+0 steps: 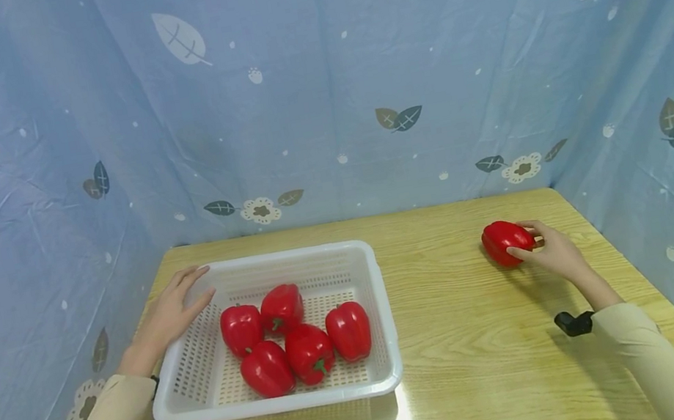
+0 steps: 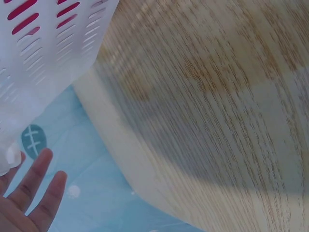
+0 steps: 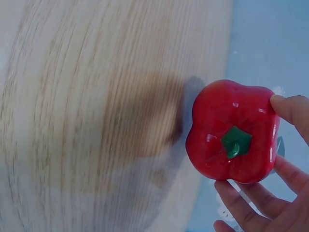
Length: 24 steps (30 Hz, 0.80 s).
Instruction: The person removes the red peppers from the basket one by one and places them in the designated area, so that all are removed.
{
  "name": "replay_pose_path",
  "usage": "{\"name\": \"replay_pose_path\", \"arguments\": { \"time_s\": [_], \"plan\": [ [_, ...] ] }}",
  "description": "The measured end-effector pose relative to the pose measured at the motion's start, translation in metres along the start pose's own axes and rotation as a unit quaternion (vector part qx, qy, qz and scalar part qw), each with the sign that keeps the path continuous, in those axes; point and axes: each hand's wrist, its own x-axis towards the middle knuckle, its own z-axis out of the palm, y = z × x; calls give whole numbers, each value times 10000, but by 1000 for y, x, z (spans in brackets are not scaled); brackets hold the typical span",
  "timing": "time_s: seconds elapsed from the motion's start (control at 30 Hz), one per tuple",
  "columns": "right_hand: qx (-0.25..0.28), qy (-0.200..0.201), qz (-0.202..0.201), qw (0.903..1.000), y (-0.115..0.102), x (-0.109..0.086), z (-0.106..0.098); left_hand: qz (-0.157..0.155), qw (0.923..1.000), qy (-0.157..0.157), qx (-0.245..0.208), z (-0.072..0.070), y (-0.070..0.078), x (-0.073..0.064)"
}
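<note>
My right hand [image 1: 556,253] pinches a glossy red bell pepper [image 1: 507,242] between thumb and fingers, over the right part of the table. Seen from the right wrist, that pepper [image 3: 231,133] turns its green stem to the camera, and its shadow falls on the wood. At the far left corner of a white plastic basket [image 1: 279,405], my left hand [image 1: 172,312] reaches over the rim with its thumb on the inner side. The left wrist view shows the left fingers [image 2: 33,186] fairly straight and spread beside the basket wall. Several red bell peppers [image 1: 310,353] lie inside the basket.
The basket stands on the left half of a light wooden table [image 1: 464,367]. A blue curtain [image 1: 318,94] with leaf and flower prints hangs behind the table and along both sides. A black wrist device [image 1: 574,323] sits by the right sleeve.
</note>
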Motion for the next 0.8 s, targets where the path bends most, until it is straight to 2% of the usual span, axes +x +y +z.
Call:
{"name": "replay_pose_path", "arguments": {
  "time_s": [0.23, 0.47, 0.8],
  "plan": [
    [-94, -34, 38, 9999, 3, 1, 1, -56, 10000, -25, -23, -1, 1, -1],
    [-168, -34, -89, 9998, 6, 3, 1, -3, 10000, -46, -87, -2, 3, -2],
    [-282, -1, -96, 9996, 0, 8, 0, 16, 10000, -27, -92, -3, 3, -2]
  ]
}}
